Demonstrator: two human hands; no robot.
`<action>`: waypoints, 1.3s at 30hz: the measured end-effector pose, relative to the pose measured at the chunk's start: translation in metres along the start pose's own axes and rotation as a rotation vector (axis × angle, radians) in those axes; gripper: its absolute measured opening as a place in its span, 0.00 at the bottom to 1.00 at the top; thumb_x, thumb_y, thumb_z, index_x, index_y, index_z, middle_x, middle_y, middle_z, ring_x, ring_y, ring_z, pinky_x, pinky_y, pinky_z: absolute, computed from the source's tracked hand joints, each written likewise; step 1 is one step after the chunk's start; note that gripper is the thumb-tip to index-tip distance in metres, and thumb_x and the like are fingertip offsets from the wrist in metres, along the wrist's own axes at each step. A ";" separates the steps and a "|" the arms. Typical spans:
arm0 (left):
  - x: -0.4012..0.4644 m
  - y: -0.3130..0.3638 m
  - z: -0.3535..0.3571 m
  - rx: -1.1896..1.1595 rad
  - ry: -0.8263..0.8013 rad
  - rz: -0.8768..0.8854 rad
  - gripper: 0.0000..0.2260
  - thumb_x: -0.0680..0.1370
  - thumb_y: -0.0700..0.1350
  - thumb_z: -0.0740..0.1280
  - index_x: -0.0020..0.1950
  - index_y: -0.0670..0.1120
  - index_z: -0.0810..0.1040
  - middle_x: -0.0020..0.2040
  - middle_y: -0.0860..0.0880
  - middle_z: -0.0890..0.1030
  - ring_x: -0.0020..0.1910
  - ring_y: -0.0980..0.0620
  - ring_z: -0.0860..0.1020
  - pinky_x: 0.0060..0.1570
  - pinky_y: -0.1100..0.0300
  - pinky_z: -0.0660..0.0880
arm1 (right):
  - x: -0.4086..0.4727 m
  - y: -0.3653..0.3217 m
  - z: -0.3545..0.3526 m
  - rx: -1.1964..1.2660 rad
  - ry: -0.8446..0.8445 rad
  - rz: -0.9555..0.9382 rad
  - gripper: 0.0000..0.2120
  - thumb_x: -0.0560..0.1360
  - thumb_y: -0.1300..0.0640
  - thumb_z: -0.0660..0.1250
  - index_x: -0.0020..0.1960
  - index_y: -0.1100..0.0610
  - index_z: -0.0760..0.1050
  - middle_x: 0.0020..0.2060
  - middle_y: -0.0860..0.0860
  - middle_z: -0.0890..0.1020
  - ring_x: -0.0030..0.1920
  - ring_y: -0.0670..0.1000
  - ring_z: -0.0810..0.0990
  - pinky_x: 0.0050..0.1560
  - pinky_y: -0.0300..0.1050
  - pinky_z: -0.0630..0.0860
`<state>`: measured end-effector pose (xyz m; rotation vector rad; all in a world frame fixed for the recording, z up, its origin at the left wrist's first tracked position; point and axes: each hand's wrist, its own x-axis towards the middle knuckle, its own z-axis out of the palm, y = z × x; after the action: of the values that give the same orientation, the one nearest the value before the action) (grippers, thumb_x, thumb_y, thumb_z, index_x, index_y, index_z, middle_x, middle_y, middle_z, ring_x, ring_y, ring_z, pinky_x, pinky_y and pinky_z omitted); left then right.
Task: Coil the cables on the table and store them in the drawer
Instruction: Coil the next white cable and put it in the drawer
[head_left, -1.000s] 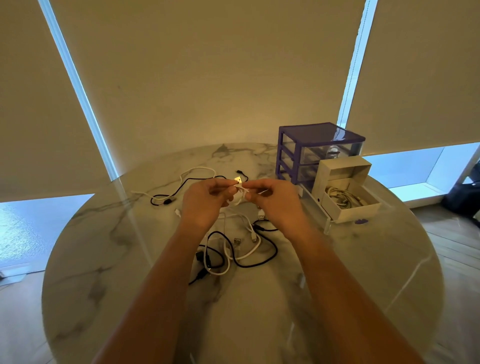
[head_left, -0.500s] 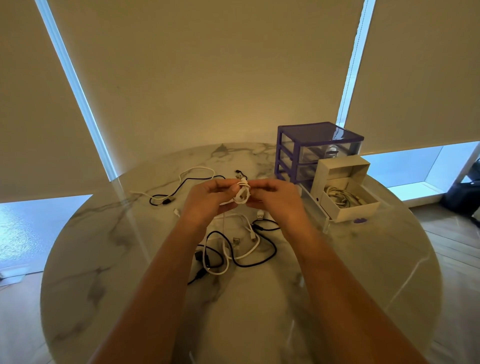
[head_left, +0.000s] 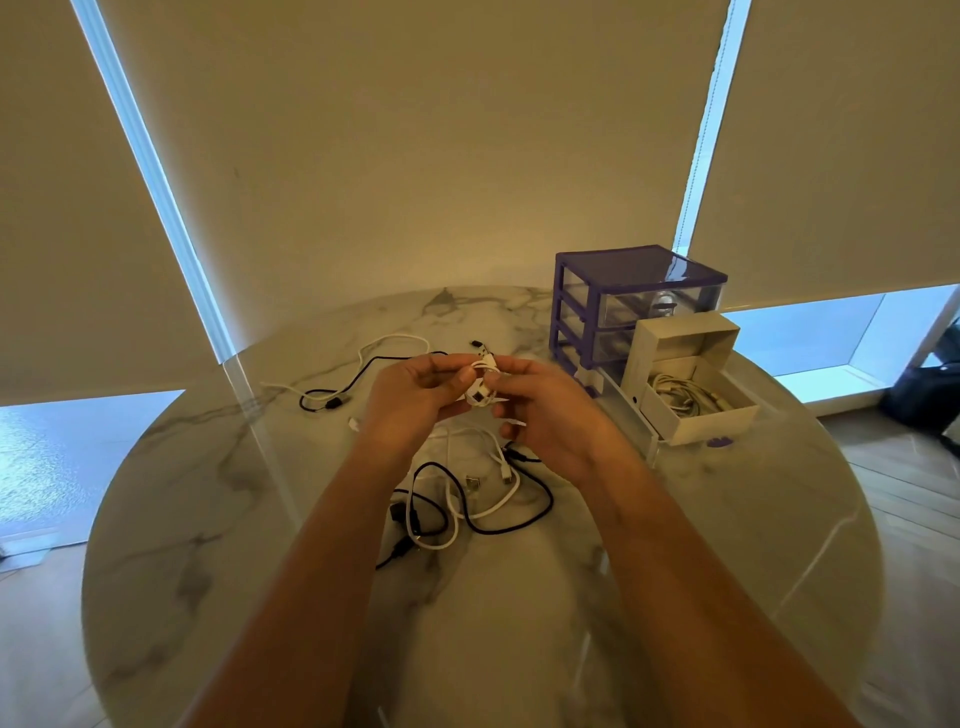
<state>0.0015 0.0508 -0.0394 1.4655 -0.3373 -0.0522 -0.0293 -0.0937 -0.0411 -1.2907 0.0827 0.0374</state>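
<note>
Round marble table, glossy and grey-veined, before drawn roller blinds. Left hand and right hand together pinch the coiled white cable above table centre; open drawer near right edge.

the table is white marble with grey veins. on it lie white cables and black cables in a tangle, with another black cable and white cable further back. the held coil is white. the drawer unit has a purple frame and clear drawers. the box is white, a purple patch beside it. the blinds are beige.
</note>
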 end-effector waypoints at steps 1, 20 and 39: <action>0.000 0.000 0.001 0.006 0.002 0.008 0.06 0.76 0.36 0.68 0.48 0.46 0.82 0.43 0.52 0.85 0.43 0.57 0.83 0.42 0.64 0.80 | -0.001 0.000 0.001 0.006 -0.011 0.010 0.18 0.74 0.61 0.68 0.63 0.61 0.74 0.42 0.53 0.79 0.34 0.46 0.76 0.32 0.40 0.71; 0.004 -0.003 0.003 -0.145 0.048 -0.120 0.11 0.77 0.40 0.68 0.59 0.45 0.77 0.52 0.47 0.84 0.51 0.53 0.81 0.49 0.62 0.77 | 0.001 0.005 0.007 -0.265 0.328 -0.243 0.08 0.71 0.62 0.73 0.49 0.63 0.81 0.36 0.54 0.83 0.31 0.48 0.80 0.37 0.40 0.81; 0.000 0.002 -0.001 -0.095 0.031 -0.222 0.09 0.77 0.45 0.69 0.56 0.50 0.83 0.50 0.49 0.84 0.48 0.54 0.80 0.45 0.64 0.77 | -0.004 0.011 0.010 -0.652 0.375 -0.429 0.10 0.74 0.50 0.70 0.53 0.51 0.83 0.39 0.49 0.83 0.37 0.45 0.79 0.41 0.40 0.77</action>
<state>0.0013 0.0523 -0.0376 1.4025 -0.1439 -0.2213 -0.0334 -0.0811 -0.0482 -1.9305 0.1182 -0.5904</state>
